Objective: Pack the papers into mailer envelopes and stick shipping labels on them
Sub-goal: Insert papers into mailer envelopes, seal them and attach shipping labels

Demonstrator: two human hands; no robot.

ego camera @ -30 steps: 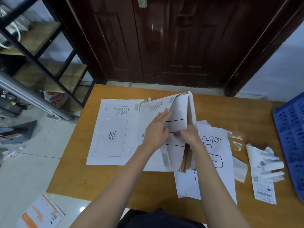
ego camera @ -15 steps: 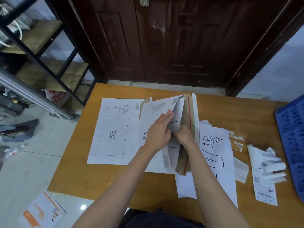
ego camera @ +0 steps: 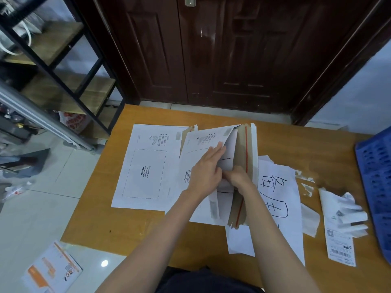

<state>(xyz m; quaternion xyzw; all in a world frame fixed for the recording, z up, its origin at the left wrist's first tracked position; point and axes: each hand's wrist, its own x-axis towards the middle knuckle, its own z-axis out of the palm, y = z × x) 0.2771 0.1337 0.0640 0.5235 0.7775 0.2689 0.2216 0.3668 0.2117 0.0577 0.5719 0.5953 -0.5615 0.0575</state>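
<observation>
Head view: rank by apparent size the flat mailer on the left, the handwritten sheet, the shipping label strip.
1. flat mailer
2. handwritten sheet, partly hidden by the forearm, so its rank against the mailer is unsure
3. shipping label strip

Open mailer (ego camera: 198,144): white card, brown inside w/ red strip, mouth spread, flap (ego camera: 245,149) standing up; lies mid-table. Sheet (ego camera: 227,157) w/ black lines partly inside it. 2nd mailer (ego camera: 146,166): flat, just left, printed label box facing up. Paper (ego camera: 275,199) w/ big handwritten characters: flat, right of open mailer, partly under it. Labels (ego camera: 340,240): white strip w/ barcode, curled backing atop, far right.
</observation>
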